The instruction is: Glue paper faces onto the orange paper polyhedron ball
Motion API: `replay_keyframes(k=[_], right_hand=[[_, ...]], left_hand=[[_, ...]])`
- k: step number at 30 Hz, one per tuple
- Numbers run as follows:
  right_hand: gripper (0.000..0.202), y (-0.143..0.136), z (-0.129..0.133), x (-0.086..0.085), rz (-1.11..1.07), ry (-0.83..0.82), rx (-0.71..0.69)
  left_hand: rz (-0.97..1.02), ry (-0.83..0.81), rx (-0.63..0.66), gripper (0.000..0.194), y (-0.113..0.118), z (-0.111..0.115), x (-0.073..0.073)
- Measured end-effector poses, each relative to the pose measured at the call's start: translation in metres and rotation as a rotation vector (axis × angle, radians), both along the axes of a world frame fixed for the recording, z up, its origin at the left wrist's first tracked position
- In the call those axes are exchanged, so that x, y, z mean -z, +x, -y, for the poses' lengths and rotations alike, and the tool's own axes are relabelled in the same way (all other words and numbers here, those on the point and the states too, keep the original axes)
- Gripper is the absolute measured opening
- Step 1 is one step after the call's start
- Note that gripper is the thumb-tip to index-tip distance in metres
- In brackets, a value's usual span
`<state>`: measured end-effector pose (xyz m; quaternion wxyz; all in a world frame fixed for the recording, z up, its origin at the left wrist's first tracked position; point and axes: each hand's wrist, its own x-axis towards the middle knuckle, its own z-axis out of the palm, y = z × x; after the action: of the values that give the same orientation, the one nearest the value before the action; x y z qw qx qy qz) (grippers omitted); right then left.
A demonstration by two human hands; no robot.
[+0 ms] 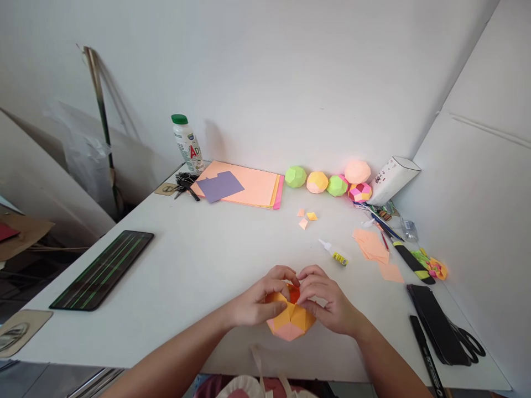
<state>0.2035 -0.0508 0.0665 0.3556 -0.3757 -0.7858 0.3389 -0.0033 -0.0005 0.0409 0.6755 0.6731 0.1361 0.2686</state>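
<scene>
An orange and peach faceted paper ball [289, 321] sits near the table's front edge, with an opening at its top that shows a deeper orange inside. From the left, my left hand [265, 296] grips the ball's rim between thumb and fingers. Opposite it, my right hand [327, 298] pinches the other side of the rim. The fingertips of both hands nearly meet at the far edge of the opening. Beyond my hands lie a small glue tube [334, 252] with a white nozzle and a few small paper pieces [303, 223].
Several finished paper balls [317, 182] line the wall beside a white paper tube [394, 179]. Coloured sheets [249, 185], a bottle [187, 143] and keys [186, 182] are at back left. On the right lie peach paper squares [371, 246], a cutter [415, 262], scissors [468, 340] and a marker [427, 354].
</scene>
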Motion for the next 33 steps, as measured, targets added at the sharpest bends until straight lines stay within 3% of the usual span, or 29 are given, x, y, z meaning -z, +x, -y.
replay_keyframes(k=[13, 33], right_hand=[[0.021, -0.0004, -0.0004, 0.0031, 0.046, 0.111, -0.037], [0.022, -0.0001, 0.0019, 0.0005, 0.069, 0.058, -0.035]], left_hand=[[0.002, -0.009, 0.001, 0.004, 0.0006, 0.0007, 0.003], [-0.005, 0.045, -0.02, 0.005, 0.0006, 0.0006, 0.0019]])
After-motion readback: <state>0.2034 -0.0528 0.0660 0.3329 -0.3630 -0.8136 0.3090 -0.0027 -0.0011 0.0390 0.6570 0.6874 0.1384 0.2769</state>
